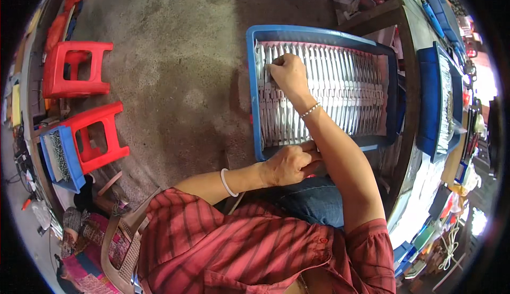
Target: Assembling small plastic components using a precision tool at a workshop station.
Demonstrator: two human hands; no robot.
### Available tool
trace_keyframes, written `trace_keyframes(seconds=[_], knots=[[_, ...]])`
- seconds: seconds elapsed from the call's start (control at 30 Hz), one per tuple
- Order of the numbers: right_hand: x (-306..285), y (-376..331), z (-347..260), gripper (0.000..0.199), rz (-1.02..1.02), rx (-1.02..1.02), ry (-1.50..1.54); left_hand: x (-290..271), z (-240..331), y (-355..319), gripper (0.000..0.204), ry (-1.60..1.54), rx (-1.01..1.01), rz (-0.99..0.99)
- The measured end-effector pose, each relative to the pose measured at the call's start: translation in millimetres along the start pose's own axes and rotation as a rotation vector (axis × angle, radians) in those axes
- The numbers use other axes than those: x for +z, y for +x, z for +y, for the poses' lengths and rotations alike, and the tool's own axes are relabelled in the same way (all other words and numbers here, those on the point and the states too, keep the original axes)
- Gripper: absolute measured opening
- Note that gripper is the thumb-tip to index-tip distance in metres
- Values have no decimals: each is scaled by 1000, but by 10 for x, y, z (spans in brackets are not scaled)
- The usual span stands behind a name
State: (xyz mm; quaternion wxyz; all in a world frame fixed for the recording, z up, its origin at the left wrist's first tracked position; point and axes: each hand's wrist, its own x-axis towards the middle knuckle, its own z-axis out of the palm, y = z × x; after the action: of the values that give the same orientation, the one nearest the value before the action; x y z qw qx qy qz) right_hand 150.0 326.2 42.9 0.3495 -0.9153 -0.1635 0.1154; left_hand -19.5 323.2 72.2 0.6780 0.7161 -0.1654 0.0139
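Note:
A blue plastic tray holds slim, silvery metal pieces standing close together in two long rows. My right hand reaches over it to the left end of the far row, fingers pinched at one of the slim metal pieces there; the fingertips are partly hidden. By the tray's near edge is my left hand, its fingers curled in and pointing right. My right forearm covers its fingertips, so what they hold, if anything, cannot be made out.
Two red plastic stools stand on the concrete floor at left, with a blue bin of small metal parts beside the nearer one. A workbench on the right carries another blue bin and clutter. A chair is at my lower left.

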Motion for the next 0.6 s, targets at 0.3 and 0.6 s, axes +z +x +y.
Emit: trace_keyframes(seconds=[0.3, 0.6], knots=[[25, 32, -96, 15, -118, 340, 505, -4, -40, -56, 29, 82, 33, 36], [80, 95, 123, 11, -76, 5, 161, 34, -40, -46, 18, 55, 1, 37]])
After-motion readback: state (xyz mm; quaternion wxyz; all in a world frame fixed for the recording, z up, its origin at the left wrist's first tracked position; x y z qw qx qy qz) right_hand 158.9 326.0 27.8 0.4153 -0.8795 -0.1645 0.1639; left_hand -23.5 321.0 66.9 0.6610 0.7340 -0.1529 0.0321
